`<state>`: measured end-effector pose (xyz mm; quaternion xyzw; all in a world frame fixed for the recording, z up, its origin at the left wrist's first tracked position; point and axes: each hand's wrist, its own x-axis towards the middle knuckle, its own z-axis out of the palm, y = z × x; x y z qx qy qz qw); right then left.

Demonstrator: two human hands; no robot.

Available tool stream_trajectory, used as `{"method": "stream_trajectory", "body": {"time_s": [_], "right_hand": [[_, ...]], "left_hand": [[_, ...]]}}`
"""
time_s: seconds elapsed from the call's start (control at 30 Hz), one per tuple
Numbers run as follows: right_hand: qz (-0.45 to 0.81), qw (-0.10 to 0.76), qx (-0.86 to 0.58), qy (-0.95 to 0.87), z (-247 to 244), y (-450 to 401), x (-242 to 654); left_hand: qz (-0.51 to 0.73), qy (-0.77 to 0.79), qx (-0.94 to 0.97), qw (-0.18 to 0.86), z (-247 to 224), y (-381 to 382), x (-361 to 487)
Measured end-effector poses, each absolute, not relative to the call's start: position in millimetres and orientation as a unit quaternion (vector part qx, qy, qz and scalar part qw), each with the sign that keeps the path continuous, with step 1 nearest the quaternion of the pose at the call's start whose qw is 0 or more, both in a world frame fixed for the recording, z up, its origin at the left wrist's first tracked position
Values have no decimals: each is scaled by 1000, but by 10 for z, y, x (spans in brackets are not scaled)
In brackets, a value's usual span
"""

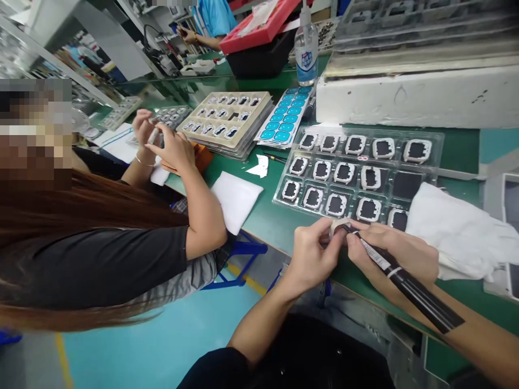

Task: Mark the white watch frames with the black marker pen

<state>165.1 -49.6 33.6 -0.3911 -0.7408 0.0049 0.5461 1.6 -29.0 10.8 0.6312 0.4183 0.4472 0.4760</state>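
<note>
My left hand (310,256) pinches a small pale watch case (339,222) between thumb and fingers, most of it hidden by the fingertips. My right hand (399,251) grips a black marker pen (421,297) with a white label, its front end against the watch case. Just beyond both hands lies a clear plastic tray (279,186) with rows of silver watch cases (344,173) in its pockets. One pocket (406,185) in the middle row shows no case. A white cloth (458,229) lies right of my right hand, over the tray's corner.
To the left a co-worker (121,254) handles a small part near stacked beige trays (251,97). A sheet of blue stickers (286,116), a pump bottle (306,48) and a white foam box (405,97) stand behind the tray. A folded white cloth (237,200) lies at the table edge.
</note>
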Motion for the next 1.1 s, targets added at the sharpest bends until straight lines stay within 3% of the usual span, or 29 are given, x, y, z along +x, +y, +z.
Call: {"method": "stream_trajectory", "body": {"time_s": [0.17, 0.47, 1.1], "right_hand": [[35, 538, -416, -732, 332, -516, 1633], [85, 556, -472, -679, 390, -596, 1586], [89, 511, -531, -670, 417, -585, 1568]], "left_hand": [[442, 413, 629, 489, 119, -300, -13], [434, 394, 517, 624, 229, -206, -18], [428, 398, 545, 602, 238, -237, -35]]}}
